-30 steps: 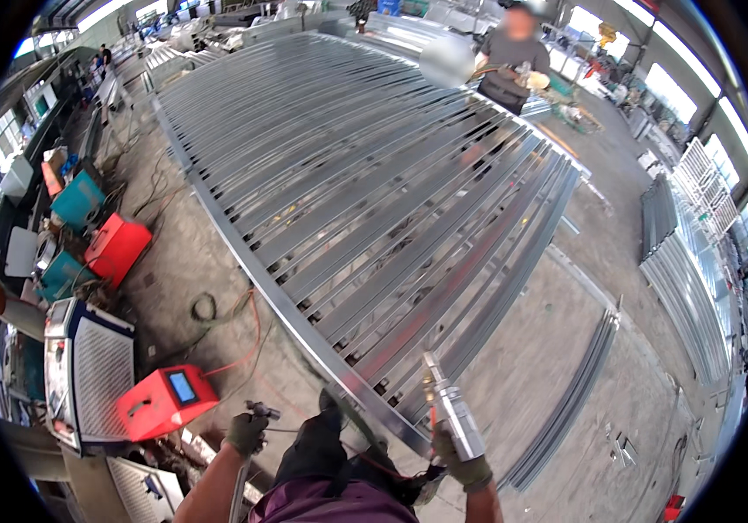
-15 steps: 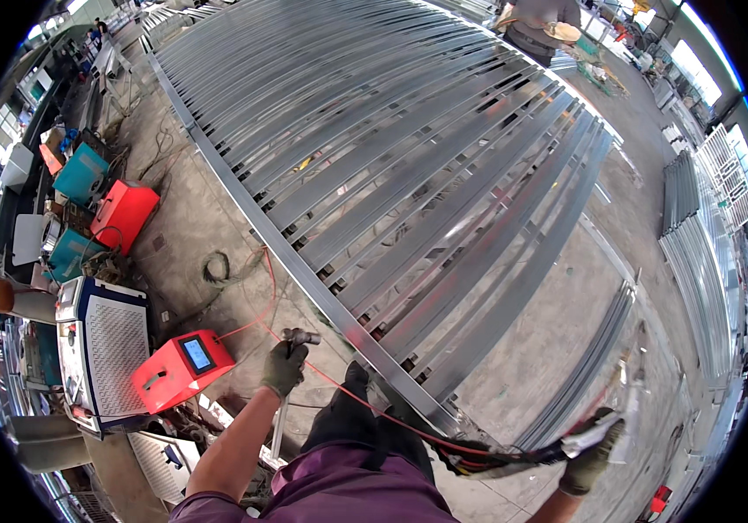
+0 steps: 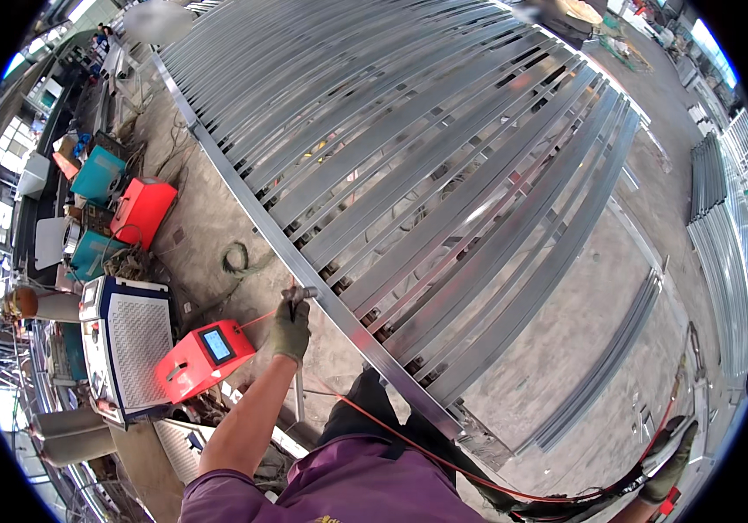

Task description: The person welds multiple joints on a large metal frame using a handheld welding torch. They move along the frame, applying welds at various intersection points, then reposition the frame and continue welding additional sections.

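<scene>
My gloved left hand (image 3: 290, 331) is closed around a hammer (image 3: 300, 295). Its metal head shows above my fist, and the pale handle hangs below. The hammer head is close to the near left rail of a large metal frame (image 3: 243, 205), laid across with long grey slats (image 3: 443, 253). Far out at the lower right, my gloved right hand (image 3: 675, 462) is closed on a black cable bundle with a red hose (image 3: 557, 498). That bundle runs low across my front. Whether a tool is at its end I cannot make out.
At left stand a red machine with a display (image 3: 208, 357), a white and blue perforated cabinet (image 3: 134, 349) and another red case (image 3: 143, 211). A coiled cable (image 3: 236, 257) lies on the floor. Loose grey profiles (image 3: 600, 375) lie right of the frame. Someone stands at the far side.
My left hand has lifted the hammer a little toward the frame rail. My right hand has swung outward to the right with the cable bundle. The view has shifted slightly.
</scene>
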